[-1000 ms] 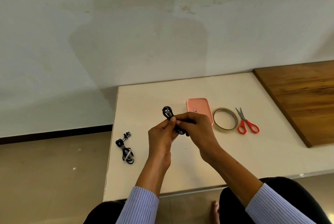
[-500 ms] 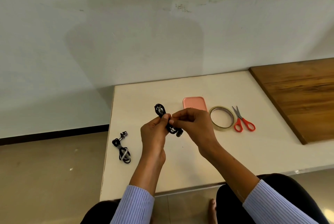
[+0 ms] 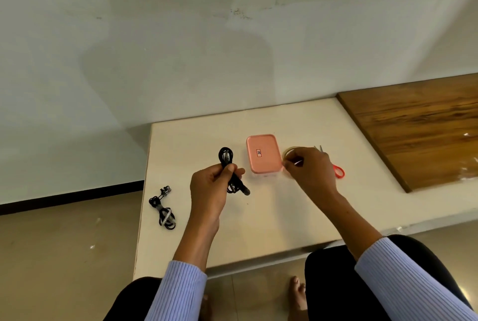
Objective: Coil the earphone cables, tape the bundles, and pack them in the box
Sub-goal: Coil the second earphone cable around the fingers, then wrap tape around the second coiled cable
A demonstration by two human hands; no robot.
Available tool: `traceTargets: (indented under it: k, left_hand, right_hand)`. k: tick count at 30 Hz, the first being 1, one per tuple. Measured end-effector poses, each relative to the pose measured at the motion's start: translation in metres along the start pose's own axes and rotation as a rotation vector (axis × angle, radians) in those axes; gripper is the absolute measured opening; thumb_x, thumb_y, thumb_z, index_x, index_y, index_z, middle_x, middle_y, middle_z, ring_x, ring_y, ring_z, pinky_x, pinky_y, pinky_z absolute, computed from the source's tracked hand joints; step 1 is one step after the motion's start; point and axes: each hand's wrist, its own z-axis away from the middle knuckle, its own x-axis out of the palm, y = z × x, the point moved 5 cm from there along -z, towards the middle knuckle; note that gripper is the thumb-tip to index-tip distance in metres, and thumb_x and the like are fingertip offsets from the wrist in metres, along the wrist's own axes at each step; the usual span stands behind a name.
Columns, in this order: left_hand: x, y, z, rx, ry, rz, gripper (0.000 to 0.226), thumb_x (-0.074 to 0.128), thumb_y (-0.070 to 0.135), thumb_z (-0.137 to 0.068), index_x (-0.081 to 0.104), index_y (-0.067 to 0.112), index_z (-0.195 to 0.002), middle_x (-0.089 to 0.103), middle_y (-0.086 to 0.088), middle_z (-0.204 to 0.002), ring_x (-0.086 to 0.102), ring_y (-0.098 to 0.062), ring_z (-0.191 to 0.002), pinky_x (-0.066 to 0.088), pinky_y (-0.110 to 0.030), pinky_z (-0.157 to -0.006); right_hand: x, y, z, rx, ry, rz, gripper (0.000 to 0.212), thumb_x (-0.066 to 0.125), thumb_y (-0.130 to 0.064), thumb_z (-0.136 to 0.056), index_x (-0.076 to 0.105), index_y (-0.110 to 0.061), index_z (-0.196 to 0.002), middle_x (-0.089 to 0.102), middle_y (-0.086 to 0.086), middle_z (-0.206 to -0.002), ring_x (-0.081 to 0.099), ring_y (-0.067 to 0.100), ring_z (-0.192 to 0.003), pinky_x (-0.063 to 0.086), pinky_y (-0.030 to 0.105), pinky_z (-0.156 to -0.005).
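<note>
1. Half a second ago both my hands were pinched together on the coil; now my right hand (image 3: 309, 172) has let go and gone right to the tape (image 3: 290, 152), leaving the coil to the left hand alone.
2. My left hand (image 3: 210, 187) grips the coil (image 3: 231, 169) at its middle, thumb and fingers curled round it, held above the table (image 3: 271, 217); a loop stands out on the far side and the plug end pokes out near-right.
3. My right hand sits over the tape just right of the box (image 3: 263, 153), fingers bent as if picking at the roll. Whether they have actually closed on it or on the tape's end I cannot tell.
4. To do this step well, I judge I should keep the left pinch firm so the loops don't spring loose, pull off only a short strip, and bring it to the coil's waist.
5. The scissors (image 3: 338, 171) lie just right of the tape, mostly hidden behind my hand, handy for the cut.
6. A second bundle (image 3: 163, 210) lies at the table's left edge; it looks wrapped already. The box has its lid on.
</note>
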Motion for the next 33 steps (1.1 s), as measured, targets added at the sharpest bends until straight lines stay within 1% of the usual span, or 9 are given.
traceTargets:
  k: [4,9,11,14,17,20,24,29,33]
  left_hand:
    - [0.002,-0.002,0.006,-0.003,-0.035,-0.024,0.023,0.056,0.01,-0.092,0.07,0.017,-0.075,0.075,0.0,-0.08,0.07,-0.02,-0.088,0.049,-0.031,-0.086]
    - [0.006,-0.001,0.017,-0.02,-0.07,-0.032,0.022,0.057,0.01,-0.092,0.07,0.015,-0.076,0.076,-0.001,-0.078,0.071,-0.021,-0.088,0.049,-0.036,-0.091]
    - [0.007,-0.002,0.023,-0.042,-0.085,-0.027,0.021,0.057,0.01,-0.092,0.07,0.014,-0.077,0.076,-0.002,-0.078,0.071,-0.022,-0.089,0.049,-0.039,-0.095]
    - [0.006,-0.004,0.032,-0.081,-0.118,0.01,0.019,0.057,0.011,-0.092,0.071,0.011,-0.08,0.076,-0.005,-0.082,0.071,-0.024,-0.09,0.048,-0.043,-0.097]
    - [0.002,-0.003,0.04,-0.104,-0.15,0.047,0.017,0.056,0.011,-0.093,0.071,0.009,-0.085,0.076,-0.007,-0.086,0.07,-0.023,-0.093,0.049,-0.041,-0.095]
    - [0.0,0.001,0.046,-0.12,-0.212,0.095,0.021,0.053,0.013,-0.094,0.072,0.009,-0.085,0.075,-0.008,-0.091,0.068,-0.024,-0.098,0.05,-0.037,-0.093]
    - [-0.001,0.006,0.051,-0.14,-0.304,0.197,0.025,0.053,0.015,-0.092,0.075,0.012,-0.081,0.074,-0.01,-0.099,0.066,-0.024,-0.105,0.048,-0.039,-0.095]
    - [-0.002,0.011,0.054,-0.166,-0.336,0.276,0.019,0.061,0.024,-0.08,0.077,0.015,-0.079,0.073,-0.01,-0.104,0.064,-0.022,-0.108,0.043,-0.042,-0.1]
    - [-0.006,0.01,0.051,-0.168,-0.348,0.338,0.023,0.06,0.024,-0.081,0.071,0.008,-0.092,0.071,-0.013,-0.109,0.064,-0.027,-0.109,0.046,-0.043,-0.096]
  right_hand:
    - [0.012,0.034,-0.005,0.025,-0.091,0.306,0.026,0.066,-0.016,-0.082,0.067,-0.014,-0.108,0.066,0.002,-0.111,0.061,0.021,-0.101,0.05,0.03,-0.073]
    - [0.033,0.042,0.007,-0.117,-0.135,0.486,0.02,0.057,-0.011,-0.087,0.067,-0.013,-0.105,0.064,0.004,-0.105,0.056,0.025,-0.104,0.049,0.034,-0.082]
    - [0.033,0.044,0.012,-0.124,-0.124,0.45,0.022,0.055,-0.005,-0.088,0.068,-0.015,-0.102,0.066,0.003,-0.101,0.06,0.023,-0.096,0.051,0.035,-0.078]
    - [0.02,0.039,0.021,-0.062,-0.084,0.296,0.016,0.058,-0.012,-0.09,0.068,-0.015,-0.101,0.066,0.001,-0.1,0.062,0.02,-0.087,0.053,0.033,-0.073]
    - [-0.002,0.029,0.035,-0.012,-0.022,0.108,0.011,0.06,-0.018,-0.09,0.068,-0.015,-0.097,0.068,-0.002,-0.094,0.063,0.016,-0.082,0.054,0.031,-0.074]
    - [-0.025,0.017,0.049,-0.024,0.04,-0.095,0.012,0.066,-0.017,-0.086,0.07,-0.016,-0.097,0.068,-0.008,-0.088,0.063,0.009,-0.081,0.053,0.025,-0.077]
    - [-0.037,-0.007,0.071,-0.101,-0.019,-0.339,0.012,0.071,-0.012,-0.081,0.07,-0.016,-0.093,0.067,-0.014,-0.083,0.063,0.001,-0.079,0.052,0.016,-0.071]
    - [-0.017,-0.036,0.096,-0.339,-0.095,-0.333,0.009,0.071,-0.019,-0.082,0.07,-0.02,-0.091,0.066,-0.014,-0.086,0.062,0.004,-0.08,0.052,0.02,-0.067]
    - [-0.002,-0.051,0.102,-0.455,-0.127,-0.259,0.009,0.065,-0.027,-0.087,0.071,-0.021,-0.09,0.063,-0.013,-0.084,0.06,0.004,-0.076,0.051,0.018,-0.068]
